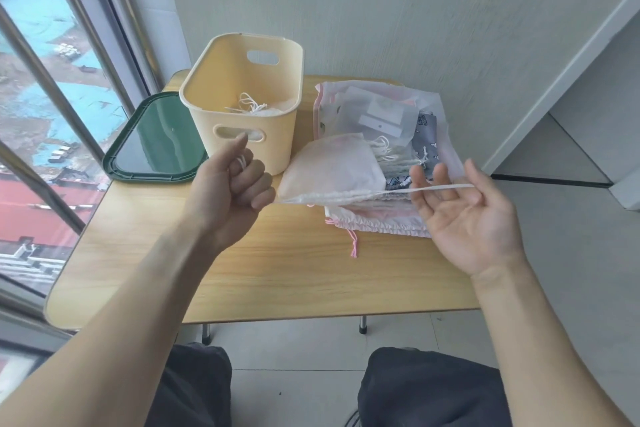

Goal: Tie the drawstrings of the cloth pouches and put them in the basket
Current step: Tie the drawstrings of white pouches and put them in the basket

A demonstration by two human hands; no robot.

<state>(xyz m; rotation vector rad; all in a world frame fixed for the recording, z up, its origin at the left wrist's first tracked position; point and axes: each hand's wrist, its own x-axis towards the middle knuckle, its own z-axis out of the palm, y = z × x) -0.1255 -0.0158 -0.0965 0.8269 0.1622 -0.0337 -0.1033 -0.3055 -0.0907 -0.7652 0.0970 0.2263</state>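
At the centre of the frame we see a white cloth pouch (330,168) held up just above the worktop (287,274), its mouth gathered tight along its lower edge. A white drawstring (433,188) runs taut from that gathered mouth toward the right, crossing the palm side of the right hand (467,215). That hand is spread, palm up, fingers nearly straight; the cord seems caught near the thumb, though we cannot tell exactly how. At centre left, the left hand (230,189) is curled into a fist, with a loop of white cord showing between its fingers, and the pouch's near corner meets its knuckles.

Behind and below the held pouch, a heap of other pouches (381,121) lies at the right of the worktop: translucent ones, a dark printed one, and a ruffled one with a pink cord hanging toward us. The cream basket (242,135) stands at the upper centre, with a white pouch and its cords already inside. A dark green lid (156,142) lies just left of the basket, beside the window (45,80).
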